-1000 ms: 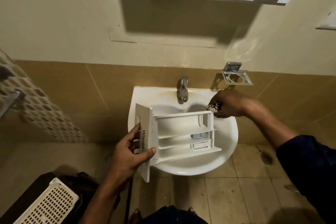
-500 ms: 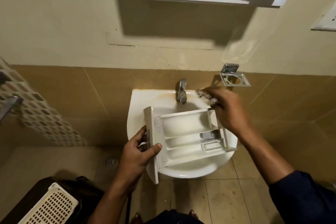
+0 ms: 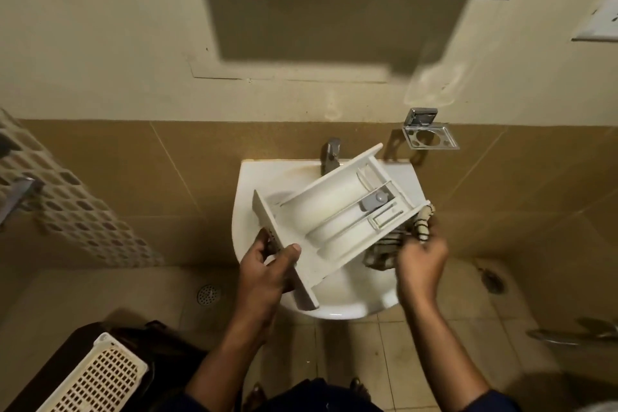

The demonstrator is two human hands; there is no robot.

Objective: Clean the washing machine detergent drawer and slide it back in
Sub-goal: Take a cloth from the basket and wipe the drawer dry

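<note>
The white detergent drawer [image 3: 337, 211] hangs tilted over the white sink [image 3: 250, 197], its far end raised toward the tap. Its compartments face up, with a grey siphon cap in the middle channel. My left hand [image 3: 267, 273] grips the drawer's front panel at the near left. My right hand [image 3: 419, 261] is closed on a striped cloth [image 3: 389, 249] at the drawer's right side, below its far corner. Part of the cloth is hidden behind the drawer.
A chrome tap [image 3: 330, 154] stands at the back of the sink. A chrome holder [image 3: 429, 137] is fixed to the tiled wall at the right. A white lattice basket [image 3: 97, 378] sits at the lower left, with a floor drain [image 3: 208, 294] beyond it.
The drawer has swung so its far end points up and right toward the tap. My right hand has dropped with the cloth from the drawer's far corner to its right side.
</note>
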